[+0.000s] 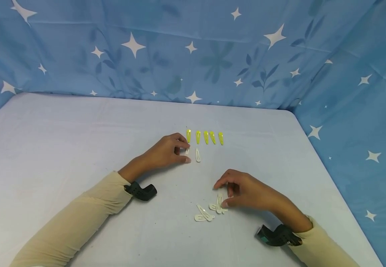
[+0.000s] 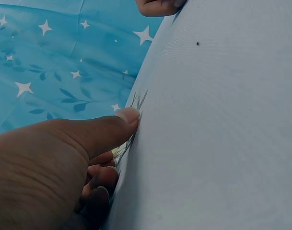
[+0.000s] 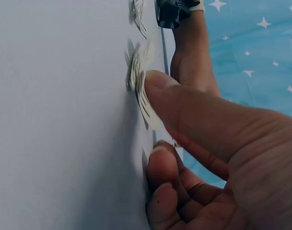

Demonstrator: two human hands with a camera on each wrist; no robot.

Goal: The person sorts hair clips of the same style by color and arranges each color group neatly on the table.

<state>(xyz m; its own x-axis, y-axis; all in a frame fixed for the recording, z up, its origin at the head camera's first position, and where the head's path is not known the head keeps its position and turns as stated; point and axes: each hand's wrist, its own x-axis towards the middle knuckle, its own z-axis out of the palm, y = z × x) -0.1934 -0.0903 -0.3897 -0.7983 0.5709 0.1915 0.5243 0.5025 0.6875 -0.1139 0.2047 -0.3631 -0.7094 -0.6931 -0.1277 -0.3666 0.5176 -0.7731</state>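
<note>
My left hand (image 1: 164, 151) is at the row's left end, its thumb and forefinger at the two ends of a white snap hair clip (image 1: 187, 151) lying on the table; the fingers partly hide it. To its right lies another white snap hair clip (image 1: 197, 155). Several yellow snap hair clips (image 1: 206, 137) form a row just beyond. Lower right, my right hand (image 1: 246, 189) hovers over a small pile of white snap hair clips (image 1: 218, 207). Its thumb touches the top clip, while the forefinger stands apart from the thumb.
Beside that pile, more white snap hair clips (image 1: 203, 215) lie crossed on the white tabletop (image 1: 112, 126). A blue curtain with white stars (image 1: 179, 74) hangs behind the table and along its right side. Dark cameras (image 1: 142, 191) are strapped to both wrists.
</note>
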